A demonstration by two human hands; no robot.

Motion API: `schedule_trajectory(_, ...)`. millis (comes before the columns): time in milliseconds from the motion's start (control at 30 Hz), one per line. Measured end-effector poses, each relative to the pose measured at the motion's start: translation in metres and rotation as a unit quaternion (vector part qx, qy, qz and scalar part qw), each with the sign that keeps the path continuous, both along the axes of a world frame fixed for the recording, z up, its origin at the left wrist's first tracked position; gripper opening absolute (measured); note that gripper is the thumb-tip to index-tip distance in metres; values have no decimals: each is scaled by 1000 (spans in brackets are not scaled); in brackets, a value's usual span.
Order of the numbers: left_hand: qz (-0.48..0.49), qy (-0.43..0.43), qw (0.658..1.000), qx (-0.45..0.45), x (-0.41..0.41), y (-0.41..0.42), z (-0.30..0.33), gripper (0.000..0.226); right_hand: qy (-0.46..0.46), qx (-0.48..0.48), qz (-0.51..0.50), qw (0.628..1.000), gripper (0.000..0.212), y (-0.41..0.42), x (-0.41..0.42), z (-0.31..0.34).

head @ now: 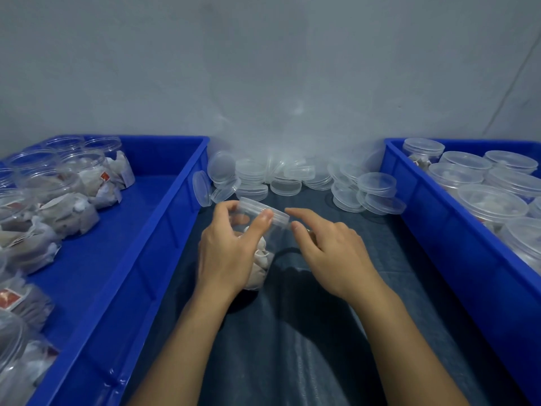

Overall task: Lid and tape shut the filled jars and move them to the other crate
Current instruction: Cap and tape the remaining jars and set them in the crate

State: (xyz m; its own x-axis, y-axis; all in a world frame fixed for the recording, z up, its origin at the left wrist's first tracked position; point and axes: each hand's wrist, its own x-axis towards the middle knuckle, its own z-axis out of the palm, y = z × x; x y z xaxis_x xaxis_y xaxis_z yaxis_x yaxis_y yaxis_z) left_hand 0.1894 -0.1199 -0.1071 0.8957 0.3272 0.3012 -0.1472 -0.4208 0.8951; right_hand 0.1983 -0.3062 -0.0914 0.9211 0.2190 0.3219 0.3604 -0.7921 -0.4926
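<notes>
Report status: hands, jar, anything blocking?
Left hand grips lidded jar. Right hand beside lid, fingers pinched, contents unclear. Path to right crate clear.

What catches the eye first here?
Two bright blue plastic crates flank a dark cloth, the left holding open filled jars, the right lidded ones. In the middle, the left hand grips a clear lidded jar, the right hand beside it. Loose clear lids pile behind.

Dim, cool light; soft shadows under hands (330, 253) on the cloth (307, 347); wide-angle bending at edges; left crate (164, 218) contents blurred.
</notes>
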Motion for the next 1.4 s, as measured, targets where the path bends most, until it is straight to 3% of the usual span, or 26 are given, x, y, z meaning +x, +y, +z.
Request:
schedule_trajectory(333,-52,29,994,-88,6,5,-1,65,-15,1,-9,1000,31,-1,3,-5)
schedule_trajectory(467,-89,44,990,-103,5,5,0,70,-46,1,-25,999,41,6,-1,-5)
schedule_trajectory(667,-1,10,994,104,-3,-2,5,68,-90,1,-34,995,42,11,-5,-5)
schedule_trajectory(800,26,-21,992,125,-8,-11,8,88,-98,-7,-29,995,49,18,-10,-2)
schedule_trajectory(1000,-11,-14,998,52,-4,-7,8,85,-37,12,6,999,55,16,-14,6)
schedule_trajectory(1100,-22,-13,999,22,-3,-4,9,94,-47,3,2,999,55,10,-11,6)
schedule_trajectory(1400,-40,-19,999,13,-2,-3,8,93,-20,-13,-15,1000,49,4,0,-1)
